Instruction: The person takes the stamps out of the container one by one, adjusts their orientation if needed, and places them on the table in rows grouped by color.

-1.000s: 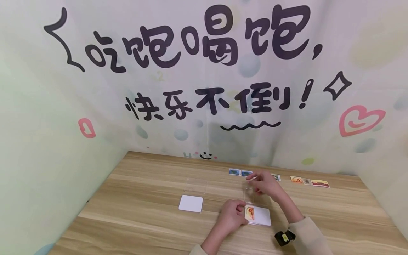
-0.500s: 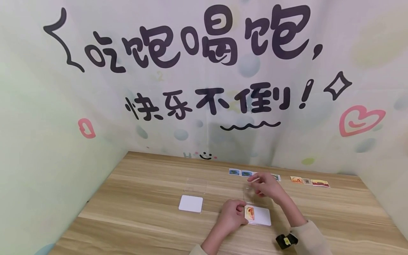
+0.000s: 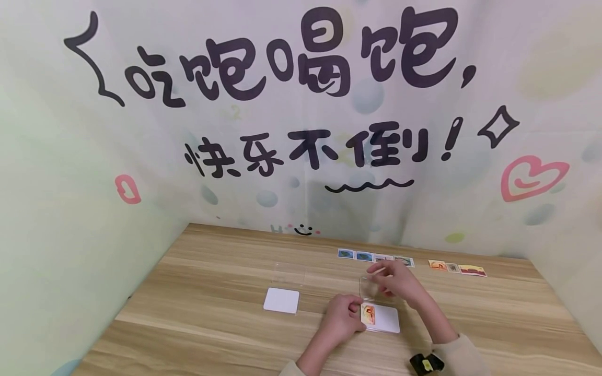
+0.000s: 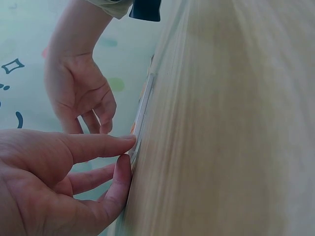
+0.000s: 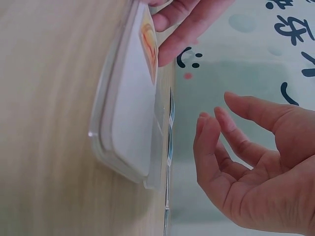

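In the head view, my left hand (image 3: 343,316) holds the left edge of a clear plastic case (image 5: 101,123), its fingertips at the edge. White card (image 3: 388,318) fills the case, and an orange stamp (image 3: 368,314) lies at the card's left end. The case's transparent lid (image 3: 368,291) lies folded back behind it. Above that lid hovers my right hand (image 3: 401,283), fingers loosely bent. Nothing shows between those fingers in the right wrist view, where thumb and fingertips are apart.
A second clear case with white card (image 3: 281,300) lies to the left, its lid (image 3: 289,273) folded back. Along the table's rear edge run blue stamps (image 3: 365,256), a green-toned stamp (image 3: 404,261), an orange stamp (image 3: 437,265), a grey stamp (image 3: 453,268) and a red-and-yellow stamp (image 3: 472,270).
My right hand has drifted right and slightly down, uncovering more of the rear stamps and the lid. My left hand, the case and its stamp have stayed put.
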Demonstrator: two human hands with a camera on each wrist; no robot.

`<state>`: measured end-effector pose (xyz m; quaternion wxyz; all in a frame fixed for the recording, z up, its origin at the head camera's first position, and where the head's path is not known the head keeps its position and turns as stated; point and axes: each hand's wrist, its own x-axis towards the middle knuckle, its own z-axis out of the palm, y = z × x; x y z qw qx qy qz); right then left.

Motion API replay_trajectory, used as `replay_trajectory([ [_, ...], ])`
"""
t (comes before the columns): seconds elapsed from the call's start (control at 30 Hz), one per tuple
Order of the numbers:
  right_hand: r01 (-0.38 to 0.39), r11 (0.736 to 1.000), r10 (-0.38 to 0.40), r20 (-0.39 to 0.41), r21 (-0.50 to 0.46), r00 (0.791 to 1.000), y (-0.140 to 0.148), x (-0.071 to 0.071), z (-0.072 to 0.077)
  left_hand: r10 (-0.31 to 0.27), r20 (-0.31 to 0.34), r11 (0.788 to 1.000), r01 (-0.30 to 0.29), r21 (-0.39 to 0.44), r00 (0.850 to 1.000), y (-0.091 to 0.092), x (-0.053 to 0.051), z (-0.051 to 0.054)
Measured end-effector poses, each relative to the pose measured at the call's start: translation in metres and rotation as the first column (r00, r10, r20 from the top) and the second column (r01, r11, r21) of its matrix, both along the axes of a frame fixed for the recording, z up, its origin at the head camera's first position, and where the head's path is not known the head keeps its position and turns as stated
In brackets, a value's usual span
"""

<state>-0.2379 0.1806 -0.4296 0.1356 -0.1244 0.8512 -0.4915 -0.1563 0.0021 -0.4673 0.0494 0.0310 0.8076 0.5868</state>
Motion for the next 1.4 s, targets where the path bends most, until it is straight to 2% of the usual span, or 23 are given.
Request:
replay_trajectory([
  [0.27, 0.042, 0.999, -0.042, 0.04, 0.006, 0.998, 0.002, 0.007, -0.002, 0.007, 0.01, 1.0, -0.007, -0.027, 1.0, 0.001, 0.0, 0.001],
  [0.8, 0.042, 0.998, -0.039, 0.062, -0.043, 0.997, 0.001, 0.017, -0.007, 0.004, 0.023, 1.0, -0.003, -0.03, 1.0, 0.001, -0.002, 0.001],
  [1.4, 0.056, 0.998, -0.051, 0.098, -0.042, 0.994, 0.002, 0.028, -0.008, 0.004, 0.017, 0.999, -0.003, -0.038, 1.0, 0.001, -0.001, 0.001],
])
